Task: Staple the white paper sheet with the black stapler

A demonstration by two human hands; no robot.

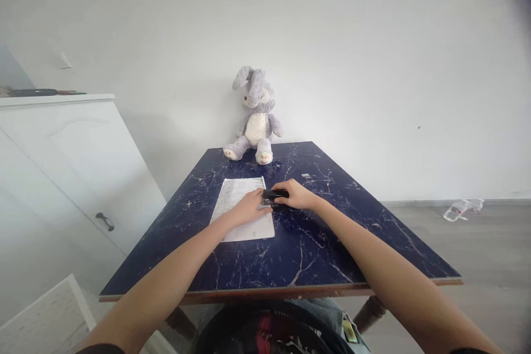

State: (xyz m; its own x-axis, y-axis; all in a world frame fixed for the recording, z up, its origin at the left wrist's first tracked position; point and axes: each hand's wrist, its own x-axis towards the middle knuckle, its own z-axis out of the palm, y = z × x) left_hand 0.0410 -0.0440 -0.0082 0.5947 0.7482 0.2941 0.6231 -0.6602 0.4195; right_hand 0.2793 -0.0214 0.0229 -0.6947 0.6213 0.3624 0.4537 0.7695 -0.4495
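A white printed sheet of paper (243,230) lies on the dark blue marbled table (265,265). At the paper's right edge is a black stapler-like object (275,195), with my right hand (296,194) closed around it from the right. My left hand (249,207) rests palm down on the paper, its fingers spread and their tips close to the left end of the black object. That end reaches over the paper's edge.
A grey plush rabbit (256,127) sits at the table's back edge against the wall. A small pale piece (306,175) lies right of the paper. To the left stands a white cabinet (70,166). Clear plastic (462,209) lies on the floor at right.
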